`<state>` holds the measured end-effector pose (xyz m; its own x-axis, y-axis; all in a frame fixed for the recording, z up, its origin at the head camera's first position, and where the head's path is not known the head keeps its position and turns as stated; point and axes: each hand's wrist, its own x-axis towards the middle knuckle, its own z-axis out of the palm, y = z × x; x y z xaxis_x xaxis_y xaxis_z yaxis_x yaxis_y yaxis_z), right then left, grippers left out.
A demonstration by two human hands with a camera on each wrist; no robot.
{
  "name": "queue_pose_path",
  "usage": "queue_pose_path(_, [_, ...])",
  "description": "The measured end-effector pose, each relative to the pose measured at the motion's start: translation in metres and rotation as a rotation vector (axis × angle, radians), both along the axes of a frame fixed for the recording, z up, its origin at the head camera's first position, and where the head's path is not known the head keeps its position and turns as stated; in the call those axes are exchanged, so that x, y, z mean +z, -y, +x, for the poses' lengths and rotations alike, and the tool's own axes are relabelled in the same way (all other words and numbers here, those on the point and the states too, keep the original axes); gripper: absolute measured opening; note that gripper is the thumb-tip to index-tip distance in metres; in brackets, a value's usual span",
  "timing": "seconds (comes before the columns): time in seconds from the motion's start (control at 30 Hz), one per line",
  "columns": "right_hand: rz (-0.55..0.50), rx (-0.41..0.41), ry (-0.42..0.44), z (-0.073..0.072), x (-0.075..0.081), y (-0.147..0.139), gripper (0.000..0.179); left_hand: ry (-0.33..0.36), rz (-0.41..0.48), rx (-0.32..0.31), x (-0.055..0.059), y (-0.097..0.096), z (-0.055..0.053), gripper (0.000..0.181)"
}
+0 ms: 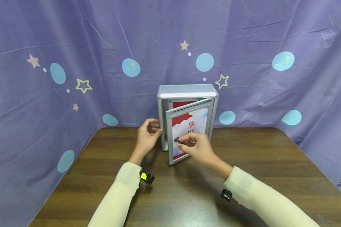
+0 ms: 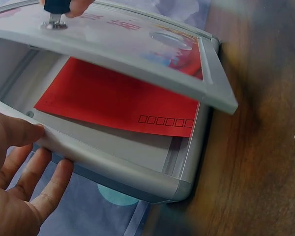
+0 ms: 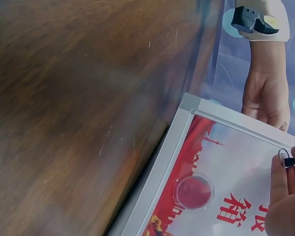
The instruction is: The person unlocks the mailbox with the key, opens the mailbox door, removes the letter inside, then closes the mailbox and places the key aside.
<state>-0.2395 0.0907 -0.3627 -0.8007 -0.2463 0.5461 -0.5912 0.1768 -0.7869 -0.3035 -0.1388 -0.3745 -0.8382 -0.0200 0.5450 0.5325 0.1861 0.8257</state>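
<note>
Two cream sleeves [image 1: 113, 198], each with a small black wrist camera [image 1: 226, 194], reach in over a brown wood-grain table [image 1: 173, 198]. The right hand [image 1: 197, 148] comes in low from the right, thumb and forefinger pinching a small dark-headed key [image 2: 57, 6] at the door's left side. The key seems to sit in the lock [image 2: 54, 25], though the fingers hide part of it. The door [image 1: 199, 121] stands ajar, hinged at its right, its left edge swung toward the person. It has a silver frame around a pale blue-and-white panel, red at top and bottom, with red Chinese characters [image 3: 234, 207] and a clear round disc [image 3: 193, 191] near the bottom.

Behind it, the upright silver metal box [image 1: 187, 90] rests toward the back of the table. The left hand [image 1: 147, 135] grips its left side, thumb on the front rim, fingers bent against the outer wall. Inside leans a red envelope [image 2: 118, 101] printed with a row of small squares. A purple curtain [image 1: 159, 31] with stars and blue dots hangs beyond.
</note>
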Motion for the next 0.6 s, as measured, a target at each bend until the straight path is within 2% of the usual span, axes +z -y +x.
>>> queue_pose_path(0.37, [-0.005, 0.087, 0.073, 0.008, 0.003, -0.02, 0.012, -0.002, -0.002, 0.0, -0.001, 0.001, -0.001, 0.037])
queue_pose_path(0.5, [-0.009, 0.11, 0.077, 0.01, 0.002, -0.027, 0.012, 0.02, -0.016, 0.006, 0.0, 0.0, 0.0, 0.039])
queue_pose_path(0.6, [0.002, 0.119, 0.068, 0.011, 0.001, -0.033, 0.013, 0.035, -0.025, 0.003, 0.01, -0.003, 0.011, 0.038])
